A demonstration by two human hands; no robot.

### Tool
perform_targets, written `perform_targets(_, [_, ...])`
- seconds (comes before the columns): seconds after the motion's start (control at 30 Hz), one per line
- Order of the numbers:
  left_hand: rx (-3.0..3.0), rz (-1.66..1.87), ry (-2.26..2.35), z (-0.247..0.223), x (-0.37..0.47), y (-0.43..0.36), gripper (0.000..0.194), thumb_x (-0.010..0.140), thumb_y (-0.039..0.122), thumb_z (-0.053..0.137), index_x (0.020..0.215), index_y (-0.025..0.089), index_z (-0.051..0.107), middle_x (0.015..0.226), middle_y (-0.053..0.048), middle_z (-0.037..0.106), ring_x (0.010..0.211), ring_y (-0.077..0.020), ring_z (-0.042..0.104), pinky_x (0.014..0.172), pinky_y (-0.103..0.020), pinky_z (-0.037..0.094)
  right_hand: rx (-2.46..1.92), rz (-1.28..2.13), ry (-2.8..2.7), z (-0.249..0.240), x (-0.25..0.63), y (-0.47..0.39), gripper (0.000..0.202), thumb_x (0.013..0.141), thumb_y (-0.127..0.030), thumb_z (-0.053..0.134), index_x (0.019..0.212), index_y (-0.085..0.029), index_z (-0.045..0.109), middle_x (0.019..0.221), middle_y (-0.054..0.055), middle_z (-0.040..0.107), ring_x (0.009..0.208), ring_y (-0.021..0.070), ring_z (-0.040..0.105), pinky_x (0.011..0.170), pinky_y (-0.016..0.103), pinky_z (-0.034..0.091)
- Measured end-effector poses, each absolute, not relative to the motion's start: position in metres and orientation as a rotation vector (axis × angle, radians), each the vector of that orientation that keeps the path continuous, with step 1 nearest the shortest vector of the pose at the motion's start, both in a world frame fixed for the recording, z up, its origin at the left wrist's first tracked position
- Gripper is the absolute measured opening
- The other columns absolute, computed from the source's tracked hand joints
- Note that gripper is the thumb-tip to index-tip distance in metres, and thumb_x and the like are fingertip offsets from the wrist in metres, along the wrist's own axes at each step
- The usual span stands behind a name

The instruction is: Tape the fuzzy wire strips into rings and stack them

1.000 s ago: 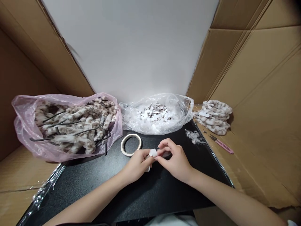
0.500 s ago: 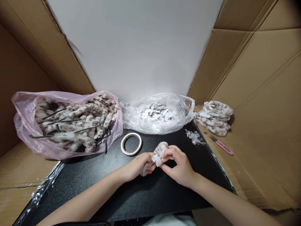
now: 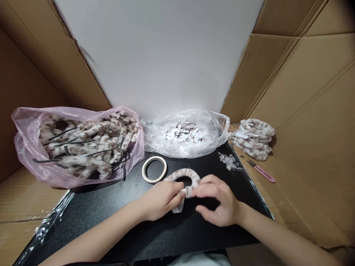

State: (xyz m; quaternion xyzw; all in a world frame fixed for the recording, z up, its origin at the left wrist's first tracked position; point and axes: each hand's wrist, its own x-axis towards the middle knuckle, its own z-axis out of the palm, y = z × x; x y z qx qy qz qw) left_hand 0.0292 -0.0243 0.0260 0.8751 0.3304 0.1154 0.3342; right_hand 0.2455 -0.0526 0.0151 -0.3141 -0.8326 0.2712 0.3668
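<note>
A furry white loop with brownish patches point(image 3: 181, 173) arches over the black table in front of me. My left hand point(image 3: 163, 197) is closed on its lower left part, thumb and index finger pinching near the joint. A white paper tag point(image 3: 178, 207) hangs below those fingers. On the loop's right side is my right hand point(image 3: 217, 199), its thumb well apart from the other fingers. Its fingertips are at the loop, touching or very close to it, and slightly blurred. A roll of whitish tape point(image 3: 154, 157) lies just behind my left hand.
At the left, a pink plastic bag point(image 3: 23, 147) holds furry strips with black cords. A clear bag point(image 3: 155, 144) of white tags stands at the back. To the right are fluff point(image 3: 229, 162), pink-handled snips point(image 3: 264, 174) and stacked furry loops point(image 3: 256, 138). Cardboard walls point(image 3: 310, 103) flank the table.
The furry loop has turned and now shows as an open arch. My right hand has drawn back to the right and its fingers have parted. The left hand has shifted slightly forward over the tag.
</note>
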Motion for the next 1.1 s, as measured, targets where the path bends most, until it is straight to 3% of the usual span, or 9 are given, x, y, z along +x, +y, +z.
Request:
perform_targets(0.07, [2.565,0.286,0.848,0.026,0.033,-0.029,0.02,0.091,0.022,0.042,0.075,0.017,0.054,0.067,-0.001,0.055,0.059,-0.0143,0.048,0.058,-0.027,0.033,-0.88,0.747,-2.051,0.026,0.246,-0.048,0.015,0.082,-0.023,0.057,0.096,-0.024,0.059,0.095,0.007,0.068,0.091,0.022,0.06,0.081,0.037,0.046])
perform_targets(0.2, [3.009,0.355,0.898,0.019,0.041,-0.039,0.01,0.087,0.016,0.049,0.08,0.016,0.056,0.072,-0.004,0.058,0.066,-0.0184,0.05,0.064,-0.032,0.035,-1.053,1.072,-2.023,0.026,0.237,-0.034,0.018,0.09,-0.032,0.047,0.086,-0.02,0.059,0.071,0.001,0.059,0.068,0.0139,0.054,0.065,0.026,0.043])
perform_targets(0.3, [3.166,0.5,0.884,0.015,0.04,-0.041,0.008,0.088,0.015,0.049,0.087,0.015,0.057,0.073,-0.004,0.056,0.067,-0.0188,0.048,0.066,-0.034,0.036,-1.198,1.435,-1.82,0.016,0.231,-0.027,0.023,0.089,-0.039,0.047,0.085,-0.018,0.056,0.059,-0.003,0.053,0.054,0.0104,0.05,0.051,0.022,0.038])
perform_targets(0.4, [3.19,0.668,0.829,0.016,0.035,-0.039,0.014,0.09,0.012,0.045,0.098,0.014,0.056,0.072,-0.003,0.056,0.067,-0.0175,0.045,0.066,-0.033,0.036,-1.262,1.871,-1.575,0.014,0.229,-0.023,0.023,0.086,-0.04,0.047,0.083,-0.018,0.05,0.058,-0.001,0.058,0.048,0.0114,0.053,0.043,0.021,0.038])
perform_targets(0.5, [3.139,0.808,0.749,0.017,0.033,-0.036,0.013,0.091,0.011,0.043,0.087,0.014,0.056,0.069,-0.002,0.055,0.065,-0.0163,0.043,0.065,-0.031,0.035,-1.196,2.083,-1.423,0.019,0.23,-0.02,0.019,0.08,-0.035,0.053,0.087,-0.017,0.051,0.062,0.001,0.063,0.05,0.0108,0.055,0.046,0.022,0.043])
perform_targets(0.6, [3.153,0.909,0.651,0.016,0.034,-0.032,0.017,0.092,0.011,0.043,0.081,0.015,0.055,0.068,-0.002,0.055,0.065,-0.0153,0.043,0.064,-0.03,0.035,-1.124,2.165,-1.293,0.021,0.232,-0.017,0.023,0.072,-0.028,0.062,0.089,-0.016,0.054,0.064,-0.002,0.06,0.051,0.0091,0.054,0.05,0.021,0.044])
perform_targets(0.73, [3.155,1.029,0.591,0.012,0.033,-0.029,0.012,0.092,0.013,0.046,0.088,0.014,0.057,0.071,-0.002,0.059,0.066,-0.0143,0.046,0.065,-0.029,0.036,-1.087,2.247,-1.119,0.015,0.231,-0.015,0.032,0.064,-0.025,0.072,0.09,-0.014,0.056,0.066,-0.002,0.059,0.056,0.0093,0.055,0.051,0.02,0.04])
perform_targets(0.93, [3.133,1.14,0.531,0.007,0.03,-0.028,0.01,0.091,0.013,0.049,0.093,0.014,0.059,0.079,-0.003,0.065,0.07,-0.0143,0.05,0.065,-0.03,0.037,-1.225,1.981,-0.988,0.012,0.221,-0.013,0.044,0.05,-0.016,0.08,0.083,-0.016,0.052,0.066,-0.003,0.064,0.054,0.0085,0.054,0.054,0.021,0.039])
perform_targets(1.1, [3.015,1.163,0.526,-0.001,0.029,-0.026,0.01,0.091,0.014,0.051,0.095,0.015,0.06,0.082,-0.003,0.066,0.071,-0.0134,0.05,0.066,-0.029,0.039,-1.257,1.883,-1.076,0.017,0.221,-0.011,0.048,0.048,-0.019,0.083,0.083,-0.017,0.051,0.062,-0.004,0.064,0.052,0.009,0.053,0.054,0.021,0.039])
